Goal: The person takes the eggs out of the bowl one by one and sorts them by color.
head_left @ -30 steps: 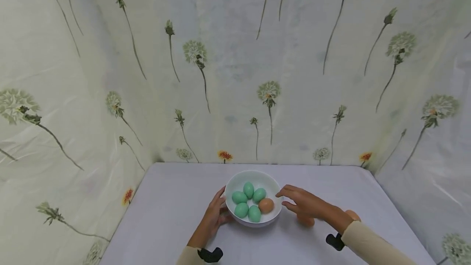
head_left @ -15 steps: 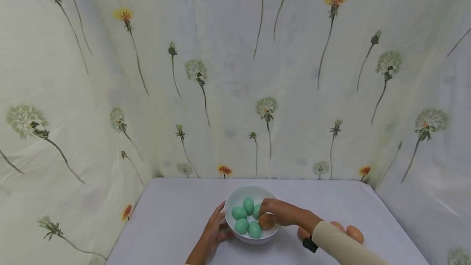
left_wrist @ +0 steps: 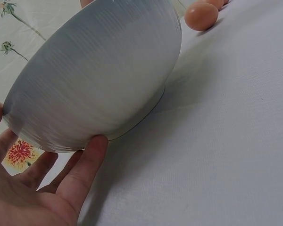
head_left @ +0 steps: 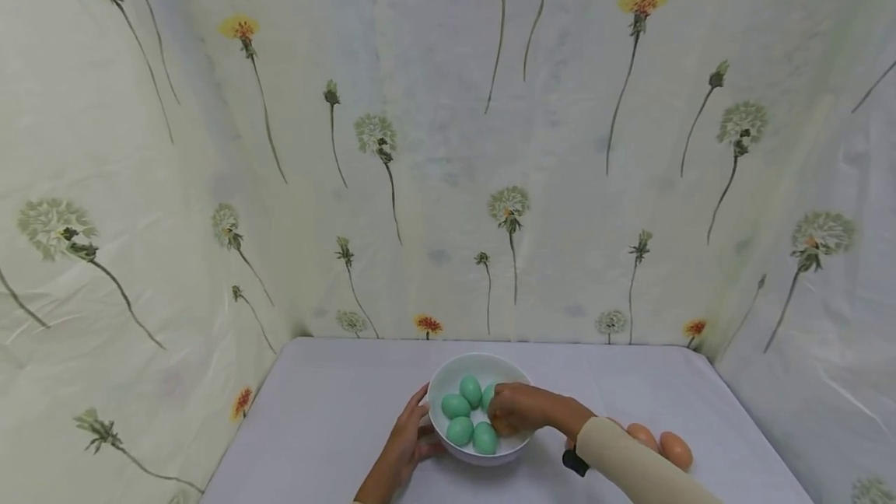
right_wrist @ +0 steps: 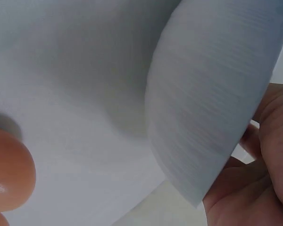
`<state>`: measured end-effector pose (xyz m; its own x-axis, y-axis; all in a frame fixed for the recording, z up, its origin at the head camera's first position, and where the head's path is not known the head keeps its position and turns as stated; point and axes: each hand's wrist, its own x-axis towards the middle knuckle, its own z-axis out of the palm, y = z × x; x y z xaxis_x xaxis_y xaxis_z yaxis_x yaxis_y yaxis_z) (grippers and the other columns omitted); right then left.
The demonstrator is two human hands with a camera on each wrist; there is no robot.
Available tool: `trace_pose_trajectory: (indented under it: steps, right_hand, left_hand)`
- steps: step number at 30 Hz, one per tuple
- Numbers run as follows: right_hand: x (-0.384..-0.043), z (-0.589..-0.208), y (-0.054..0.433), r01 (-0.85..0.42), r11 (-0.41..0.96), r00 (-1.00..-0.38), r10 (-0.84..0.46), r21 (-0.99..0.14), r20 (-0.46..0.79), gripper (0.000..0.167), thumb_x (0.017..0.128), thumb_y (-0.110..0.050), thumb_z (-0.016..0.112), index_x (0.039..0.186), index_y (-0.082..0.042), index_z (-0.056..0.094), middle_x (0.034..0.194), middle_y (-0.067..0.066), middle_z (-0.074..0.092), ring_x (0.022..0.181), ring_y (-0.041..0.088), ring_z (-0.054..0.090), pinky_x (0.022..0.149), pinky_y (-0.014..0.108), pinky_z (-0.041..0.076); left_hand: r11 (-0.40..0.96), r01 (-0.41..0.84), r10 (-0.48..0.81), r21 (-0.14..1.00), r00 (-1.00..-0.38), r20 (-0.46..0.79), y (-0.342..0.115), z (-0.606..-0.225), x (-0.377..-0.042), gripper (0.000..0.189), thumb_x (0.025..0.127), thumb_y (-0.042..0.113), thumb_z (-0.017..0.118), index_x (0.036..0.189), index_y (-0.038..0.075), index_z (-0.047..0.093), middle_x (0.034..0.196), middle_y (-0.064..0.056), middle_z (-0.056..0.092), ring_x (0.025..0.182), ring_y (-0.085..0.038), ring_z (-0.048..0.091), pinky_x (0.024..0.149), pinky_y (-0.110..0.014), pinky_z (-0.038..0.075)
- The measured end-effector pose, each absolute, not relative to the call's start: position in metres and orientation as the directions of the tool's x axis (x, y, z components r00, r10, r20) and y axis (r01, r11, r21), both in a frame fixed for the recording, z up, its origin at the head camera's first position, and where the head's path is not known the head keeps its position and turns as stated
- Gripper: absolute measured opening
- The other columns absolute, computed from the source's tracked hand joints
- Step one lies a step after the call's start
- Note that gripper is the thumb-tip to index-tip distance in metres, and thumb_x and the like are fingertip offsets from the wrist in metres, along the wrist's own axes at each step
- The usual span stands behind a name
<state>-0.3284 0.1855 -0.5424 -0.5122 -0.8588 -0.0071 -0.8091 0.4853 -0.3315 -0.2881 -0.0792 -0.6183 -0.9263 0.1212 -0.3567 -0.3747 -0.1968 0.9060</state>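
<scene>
A white bowl (head_left: 448, 381) holds several green eggs (head_left: 460, 431). My left hand (head_left: 407, 435) grips the bowl from its left side; in the left wrist view the fingers (left_wrist: 87, 172) spread from its rim down to near its foot. My right hand (head_left: 521, 409) reaches over the rim into the right part of the bowl. Its fingers are curled down around a brown egg, which the hand almost wholly covers. From the right wrist view the bowl's wall (right_wrist: 212, 94) hides the fingertips, and only the palm side (right_wrist: 240, 188) shows.
Several brown eggs (head_left: 676, 450) lie on the white tablecloth (head_left: 336, 411) to the right, partly behind the right sleeve (head_left: 633, 461). A flower-printed cloth (head_left: 434, 177) hangs behind the table and along both sides.
The right hand came from beside the bowl into it, over the brown egg, and now covers it. The left hand stays on the bowl. The head view tilted up.
</scene>
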Motion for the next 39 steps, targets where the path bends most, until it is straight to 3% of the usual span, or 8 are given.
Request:
trace_pose_trajectory:
  steps: [6,16,23,27,34,39]
  right_hand:
    - [-0.329,-0.546,0.182,-0.768,0.555,-0.573,-0.818,-0.32,-0.045,0.014,0.092,-0.01,0.068,0.103,-0.009,0.078,0.09,-0.003,0.07,0.079,-0.001,0.053,0.075,0.019,0.051]
    - [-0.323,-0.545,0.175,-0.638,0.664,-0.642,-0.738,-0.39,-0.205,0.023,0.096,-0.016,0.065,0.116,-0.011,0.075,0.106,-0.005,0.074,0.083,-0.002,0.053,0.082,0.022,0.052]
    - [-0.318,-0.544,0.176,-0.624,0.657,-0.633,-0.743,-0.423,-0.219,0.022,0.095,-0.012,0.066,0.115,-0.008,0.074,0.087,-0.006,0.066,0.074,0.001,0.047,0.07,0.019,0.047]
    - [-0.315,-0.543,0.179,-0.621,0.649,-0.632,-0.746,-0.44,-0.208,0.022,0.094,-0.012,0.067,0.114,-0.008,0.074,0.086,-0.006,0.063,0.078,0.002,0.048,0.075,0.021,0.048]
    - [-0.319,-0.524,0.189,-0.571,0.65,-0.659,-0.727,-0.502,-0.191,0.033,0.094,-0.017,0.068,0.126,-0.009,0.069,0.117,-0.003,0.07,0.104,0.01,0.06,0.089,0.03,0.054]
    - [-0.329,-0.504,0.206,-0.506,0.621,-0.674,-0.718,-0.599,-0.175,0.036,0.098,-0.017,0.063,0.132,-0.007,0.065,0.128,0.004,0.067,0.107,0.019,0.063,0.083,0.031,0.055]
  left_hand:
    - [-0.205,-0.371,0.121,0.906,-0.928,-0.353,-0.079,-0.622,-0.286,0.058,0.101,0.037,0.046,0.157,0.024,0.034,0.155,-0.021,0.038,0.112,-0.031,0.061,0.081,-0.048,0.06]
    - [-0.202,-0.353,0.128,0.914,-0.934,-0.332,-0.079,-0.623,-0.281,0.058,0.1,0.04,0.048,0.155,0.026,0.036,0.155,-0.019,0.039,0.112,-0.03,0.061,0.082,-0.047,0.06]
    - [-0.213,-0.335,0.167,0.918,-0.938,-0.304,-0.081,-0.626,-0.276,0.058,0.102,0.039,0.045,0.157,0.025,0.032,0.153,-0.02,0.04,0.11,-0.028,0.063,0.081,-0.047,0.059]
    - [-0.219,-0.336,0.175,0.916,-0.937,-0.302,-0.08,-0.628,-0.274,0.058,0.102,0.038,0.045,0.157,0.025,0.032,0.153,-0.02,0.04,0.109,-0.027,0.063,0.081,-0.047,0.059]
    - [-0.216,-0.324,0.179,0.921,-0.941,-0.289,-0.084,-0.628,-0.273,0.058,0.102,0.039,0.045,0.157,0.027,0.032,0.155,-0.02,0.037,0.112,-0.027,0.063,0.083,-0.048,0.059]
    - [-0.212,-0.291,0.175,0.933,-0.95,-0.257,-0.084,-0.623,-0.278,0.056,0.103,0.04,0.044,0.157,0.028,0.033,0.155,-0.017,0.039,0.112,-0.027,0.063,0.084,-0.045,0.059]
